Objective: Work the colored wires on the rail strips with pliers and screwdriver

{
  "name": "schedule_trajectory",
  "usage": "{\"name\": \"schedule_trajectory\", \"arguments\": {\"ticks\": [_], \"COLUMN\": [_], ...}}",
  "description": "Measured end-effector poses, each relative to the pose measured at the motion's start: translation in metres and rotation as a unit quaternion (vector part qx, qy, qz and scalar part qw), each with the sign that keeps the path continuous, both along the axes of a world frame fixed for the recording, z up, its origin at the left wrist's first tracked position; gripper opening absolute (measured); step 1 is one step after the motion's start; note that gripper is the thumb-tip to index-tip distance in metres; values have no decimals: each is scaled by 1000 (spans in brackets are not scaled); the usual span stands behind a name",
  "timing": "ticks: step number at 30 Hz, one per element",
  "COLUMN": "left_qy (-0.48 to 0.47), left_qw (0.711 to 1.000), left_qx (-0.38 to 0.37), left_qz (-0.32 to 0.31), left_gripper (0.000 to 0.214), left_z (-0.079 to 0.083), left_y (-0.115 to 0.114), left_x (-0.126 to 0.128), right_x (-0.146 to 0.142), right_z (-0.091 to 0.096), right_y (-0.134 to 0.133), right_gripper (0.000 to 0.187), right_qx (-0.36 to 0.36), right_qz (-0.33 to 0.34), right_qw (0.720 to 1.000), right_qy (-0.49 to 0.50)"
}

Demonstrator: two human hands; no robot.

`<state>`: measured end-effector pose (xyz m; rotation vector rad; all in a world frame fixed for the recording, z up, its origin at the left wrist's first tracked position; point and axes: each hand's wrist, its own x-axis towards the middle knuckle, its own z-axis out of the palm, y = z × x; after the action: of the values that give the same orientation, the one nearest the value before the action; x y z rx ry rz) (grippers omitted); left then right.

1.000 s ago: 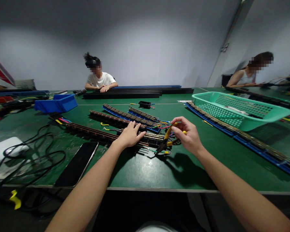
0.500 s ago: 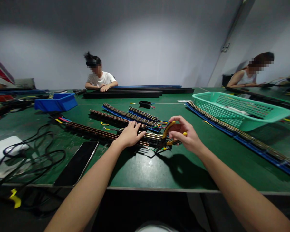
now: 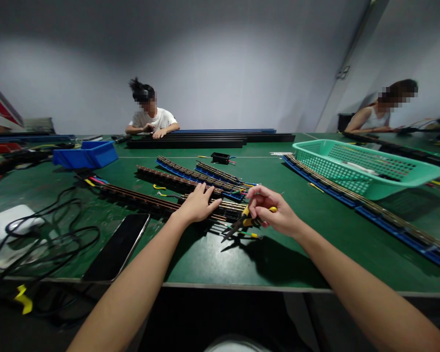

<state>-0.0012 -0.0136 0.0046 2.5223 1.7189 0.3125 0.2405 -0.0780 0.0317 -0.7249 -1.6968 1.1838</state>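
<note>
My left hand (image 3: pixel 197 204) lies flat, fingers stretched, on a long dark strip with copper rails (image 3: pixel 146 200) in the middle of the green table (image 3: pixel 212 259). My right hand (image 3: pixel 271 212) is closed round yellow-handled cutting pliers (image 3: pixel 242 223), whose dark jaws point down-left just above the table near the strip's end. Short coloured wires (image 3: pixel 247 191) stick out of the strips beside that hand.
More rail strips (image 3: pixel 190 173) lie behind. A dark phone (image 3: pixel 117 247) and black cables (image 3: pixel 40 234) are at left, a blue bin (image 3: pixel 85 156) further back. A teal basket (image 3: pixel 363 166) rests over long strips at right. Two other people sit at the far side.
My right hand has closed the pliers' handles and lowered them, jaws now pointing further left along the table. My left hand has stayed on the strip.
</note>
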Motion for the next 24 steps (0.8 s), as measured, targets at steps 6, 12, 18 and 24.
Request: {"name": "schedule_trajectory", "arguments": {"ticks": [6,12,18,24], "left_qy": [-5,-3,-46,-117], "left_qw": [1000,1000,999,980], "left_qx": [2,-10,21,86], "left_qz": [-4,-3,2,-138], "left_gripper": [74,74,79,64], "left_z": [-1,1,5,19], "left_y": [1,-1,-2,-12], "left_x": [-1,-1,0,8], "right_x": [1,12,22,12], "right_z": [7,12,23,20], "right_y": [-1,9,13,8], "right_gripper": [17,15,18,25], "right_qx": [-6,-61,-88,-101], "right_qz": [-115,-222,-217,-150], "right_qw": [993,968,945,959], "right_qy": [-7,102,229,217]}}
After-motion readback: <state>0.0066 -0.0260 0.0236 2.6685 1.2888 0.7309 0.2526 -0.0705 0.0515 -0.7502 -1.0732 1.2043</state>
